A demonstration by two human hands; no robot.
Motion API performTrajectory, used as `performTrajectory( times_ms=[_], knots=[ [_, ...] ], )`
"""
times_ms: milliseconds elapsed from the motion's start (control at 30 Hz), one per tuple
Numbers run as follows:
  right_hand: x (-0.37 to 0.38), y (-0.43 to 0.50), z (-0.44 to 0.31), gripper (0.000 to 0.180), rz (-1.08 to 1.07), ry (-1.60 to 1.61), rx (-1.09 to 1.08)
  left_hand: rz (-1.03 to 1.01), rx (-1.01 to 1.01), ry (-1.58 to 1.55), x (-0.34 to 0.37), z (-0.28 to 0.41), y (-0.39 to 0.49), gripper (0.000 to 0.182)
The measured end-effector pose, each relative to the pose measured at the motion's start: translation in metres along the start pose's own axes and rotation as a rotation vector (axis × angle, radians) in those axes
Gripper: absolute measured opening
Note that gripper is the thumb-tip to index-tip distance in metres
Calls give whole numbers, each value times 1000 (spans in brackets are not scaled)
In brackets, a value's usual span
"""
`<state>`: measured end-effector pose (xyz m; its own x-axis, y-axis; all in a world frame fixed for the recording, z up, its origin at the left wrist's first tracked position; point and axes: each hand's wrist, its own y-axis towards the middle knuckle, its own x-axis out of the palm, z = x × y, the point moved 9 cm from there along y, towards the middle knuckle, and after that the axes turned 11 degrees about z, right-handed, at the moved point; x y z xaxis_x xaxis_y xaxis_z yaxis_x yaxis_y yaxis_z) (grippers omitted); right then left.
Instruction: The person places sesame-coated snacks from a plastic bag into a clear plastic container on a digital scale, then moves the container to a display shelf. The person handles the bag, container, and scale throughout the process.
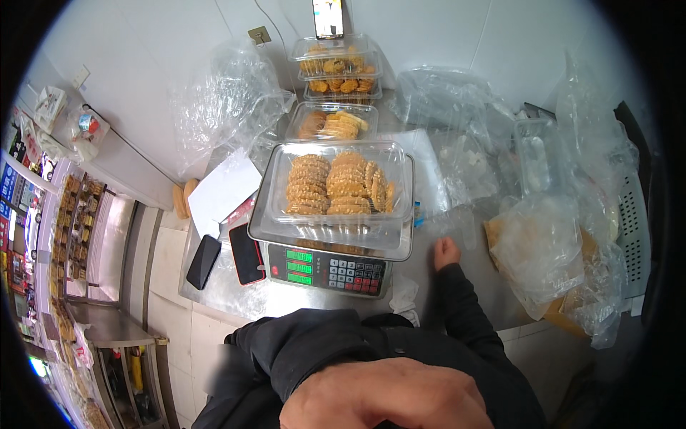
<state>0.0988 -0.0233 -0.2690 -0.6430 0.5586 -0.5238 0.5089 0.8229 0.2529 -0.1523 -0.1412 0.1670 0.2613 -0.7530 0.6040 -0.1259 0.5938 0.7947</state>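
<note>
On a steel table, my right hand (446,254) rests as a closed fist with nothing seen in it, to the right of a digital scale (328,270). My left hand (386,394) appears large and very close to the camera at the bottom edge; its fingers are hidden. The scale's steel tray (404,236) carries a clear plastic box (278,185) of nut-topped round cookies (348,177), stacked in rows. Neither hand touches the box. Behind it stands another clear box (372,120) of cookies, with more boxes (376,65) stacked farther back.
Two phones (203,261) (246,253) and white paper (222,192) lie left of the scale. Clear plastic bags (230,102) stand back left; others (541,241) fill the right side beside an empty plastic tray (536,155). A lit phone (328,19) leans against the wall.
</note>
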Motion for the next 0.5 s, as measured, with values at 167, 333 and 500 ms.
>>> performTrajectory(
  times_ms=[167, 333, 500],
  knots=[
    [1, 0, 3, 24, 5, -3, -7, 100, -20, -32, 5, -3, 6, 40],
    [0, 0, 1, 24, 19, 8, -11, 52, -12, -20, 15, -1, 5, 41],
    [0, 0, 2, 24, 28, 16, -31, 137, 14, 6, 3, -2, 2, 41]
  ],
)
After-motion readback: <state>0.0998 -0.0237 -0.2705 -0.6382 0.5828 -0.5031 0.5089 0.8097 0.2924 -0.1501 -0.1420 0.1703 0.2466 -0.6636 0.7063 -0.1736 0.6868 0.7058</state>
